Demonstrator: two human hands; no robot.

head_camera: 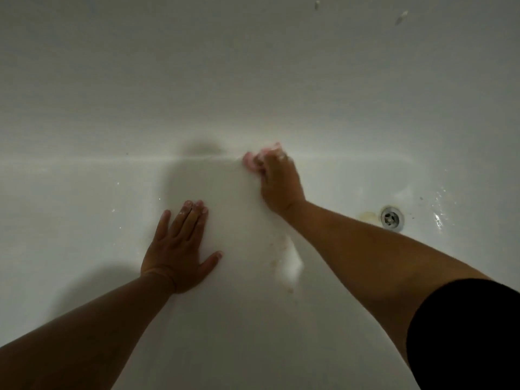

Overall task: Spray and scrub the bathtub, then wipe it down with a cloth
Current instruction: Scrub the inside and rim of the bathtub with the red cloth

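Scrubbing underway: right hand [277, 181] curled around a pink sponge [254, 159] at the bathtub's [84, 122] far floor edge, left hand [180, 246] braced flat, fingers spread, suds showing, cloth wipe-down seemingly not begun.

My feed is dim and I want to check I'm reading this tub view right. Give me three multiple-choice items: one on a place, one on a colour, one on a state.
1. Where is the drain?
A. at the view's left edge
B. right of the right hand
C. high on the far wall

2. What colour is the scrubber in the right hand?
A. pink
B. blue
C. green

3. How is the left hand?
A. gripping a bottle
B. flat on the bathtub floor, fingers straight
C. clenched in a fist

Answers:
1 B: the drain sits on the floor beyond the right forearm.
2 A: pink shows past the curled fingers.
3 B: the palm lies down and holds nothing.
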